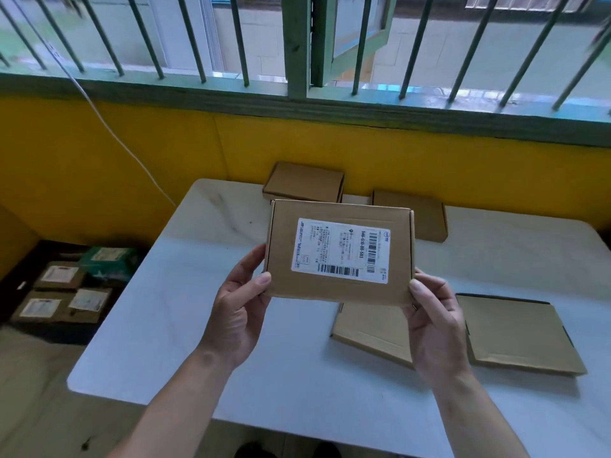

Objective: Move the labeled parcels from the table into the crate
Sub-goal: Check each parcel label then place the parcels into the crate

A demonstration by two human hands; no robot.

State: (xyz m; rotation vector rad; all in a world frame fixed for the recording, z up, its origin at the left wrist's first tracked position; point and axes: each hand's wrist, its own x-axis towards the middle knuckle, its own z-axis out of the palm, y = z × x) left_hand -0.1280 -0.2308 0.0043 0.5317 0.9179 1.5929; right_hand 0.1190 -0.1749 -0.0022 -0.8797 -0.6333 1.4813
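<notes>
Our left hand (238,312) and right hand (433,325) each pinch a near corner of the flat brown cardboard parcel with a white shipping label (339,252). Our thumbs lie on the labelled face and our fingers are out of sight behind it. We hold it clear above the white desk (198,325), tipped up so the label faces us.

We judge it light and fairly stiff, a thin corrugated mailer that keeps its shape when held by two corners. The board looks matt rather than slippery. Edges and corners seem the sensible hold, since squeezing the broad faces might dent them. One hand along a long edge would probably do for the carry.

Four plain brown flat boxes (522,335) rest on the desk: one beneath the right hand, one just to that hand's right, and two beyond both hands. No labels show on their upper faces.

Down to the left of the left hand, on the floor, sits the dark crate (46,335). It holds several brown labelled parcels (59,276) and a green labelled box (109,259). We cannot tell how much room remains.
</notes>
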